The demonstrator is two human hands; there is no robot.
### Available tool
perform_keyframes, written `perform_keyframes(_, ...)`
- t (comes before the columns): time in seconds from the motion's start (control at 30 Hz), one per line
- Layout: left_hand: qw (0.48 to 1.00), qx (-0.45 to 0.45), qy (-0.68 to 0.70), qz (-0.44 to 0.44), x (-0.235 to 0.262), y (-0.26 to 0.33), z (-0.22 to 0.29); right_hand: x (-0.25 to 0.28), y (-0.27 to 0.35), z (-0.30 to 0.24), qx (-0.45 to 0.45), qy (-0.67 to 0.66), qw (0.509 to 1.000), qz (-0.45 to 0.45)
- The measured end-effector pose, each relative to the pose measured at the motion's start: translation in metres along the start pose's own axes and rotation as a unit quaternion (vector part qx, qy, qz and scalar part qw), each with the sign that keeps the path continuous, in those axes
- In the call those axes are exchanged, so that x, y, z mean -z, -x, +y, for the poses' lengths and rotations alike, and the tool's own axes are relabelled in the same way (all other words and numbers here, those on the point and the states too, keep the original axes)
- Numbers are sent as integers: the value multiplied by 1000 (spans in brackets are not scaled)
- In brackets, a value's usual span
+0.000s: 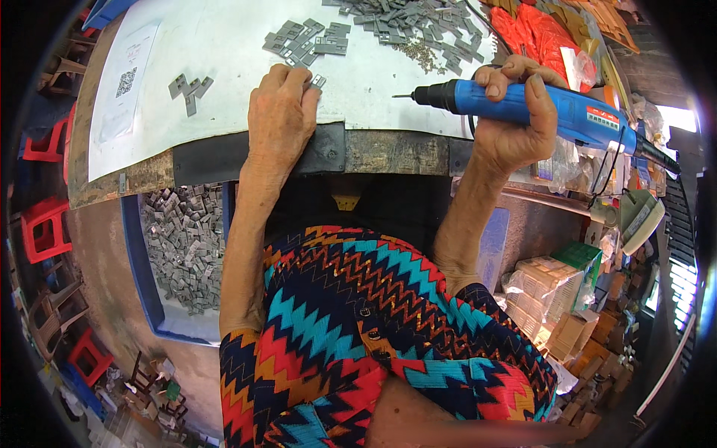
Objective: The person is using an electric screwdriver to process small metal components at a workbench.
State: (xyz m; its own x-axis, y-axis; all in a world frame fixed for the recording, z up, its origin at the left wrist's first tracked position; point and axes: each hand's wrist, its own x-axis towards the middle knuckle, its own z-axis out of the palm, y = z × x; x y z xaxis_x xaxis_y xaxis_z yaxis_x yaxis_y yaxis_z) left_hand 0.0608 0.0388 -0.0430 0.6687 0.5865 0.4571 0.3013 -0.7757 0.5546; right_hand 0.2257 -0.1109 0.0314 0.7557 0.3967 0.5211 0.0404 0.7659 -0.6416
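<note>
Grey piece [318, 81] touches our left fingers [298, 78], whose grip we cannot tell; farther right, our right fingers [494, 84] hold a screwdriver [579, 116].

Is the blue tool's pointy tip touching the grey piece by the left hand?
No, white sheet shows between the grey piece and the tip of the blue tool in the right hand.

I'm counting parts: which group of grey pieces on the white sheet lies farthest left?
The small cluster left of the left hand; larger groups lie farther right.
</note>
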Motion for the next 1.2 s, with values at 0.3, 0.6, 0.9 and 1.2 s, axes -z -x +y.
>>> perform_keyframes(0.3, 1000, 5, -5, -10, -1, 0, -4, -21, 1, 12, -31, 32, 997, -67)
perform_keyframes(0.6, 998, -4, 55, -21, 1, 0, -12, -41, -7, 37, -75, 58, 991, -92)
perform_keyframes(0.9, 996, 1, 89, -26, 1, -1, -12, -81, -3, 56, -59, 83, 990, -101)
perform_keyframes(1.2, 994, 18, 103, -38, 1, -2, -16, -95, -1, 68, -37, 130, 981, -141)
